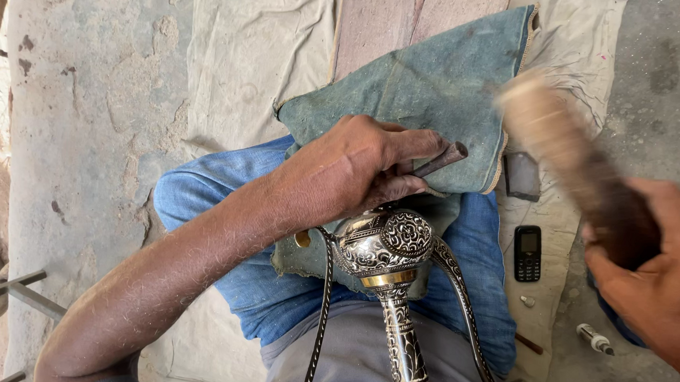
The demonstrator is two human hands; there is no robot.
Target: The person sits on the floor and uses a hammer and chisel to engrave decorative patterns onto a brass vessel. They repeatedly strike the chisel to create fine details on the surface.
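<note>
My left hand [357,169] grips a thin dark metal chisel [441,159], its tip hidden under my fingers against the top of an ornate engraved metal vessel [384,244]. The vessel has a round silver-and-black body, a brass band, a long patterned neck [408,349] and two curved thin handles. It rests on my lap over a grey-green cloth pad [431,87]. My right hand [653,277] holds a wooden mallet [567,149], raised and motion-blurred, up and to the right of the chisel's end.
A beige cloth [246,54] covers the concrete floor. A small black mobile phone [527,253] lies on it at the right, with a dark flat block [521,176] above it and small tools [594,338] nearby. Metal rods [9,290] sit at the left edge.
</note>
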